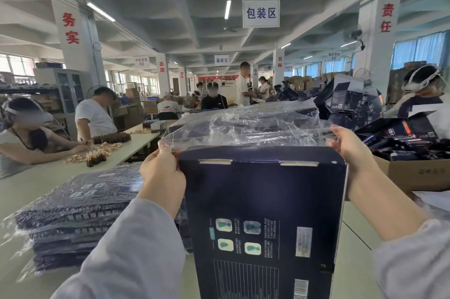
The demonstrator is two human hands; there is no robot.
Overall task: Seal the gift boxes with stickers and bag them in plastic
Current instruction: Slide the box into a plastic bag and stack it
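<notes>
Upright, the dark navy gift box [263, 213] has its clear plastic bag [243, 128] pinched by left hand [162, 172] and right hand [350, 150].

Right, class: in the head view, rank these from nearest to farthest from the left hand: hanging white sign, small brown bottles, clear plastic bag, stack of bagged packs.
1. Clear plastic bag: pinched by the left hand.
2. Stack of bagged packs: just left, on the table.
3. Small brown bottles: farther back, left.
4. Hanging white sign: far off, overhead.
</notes>
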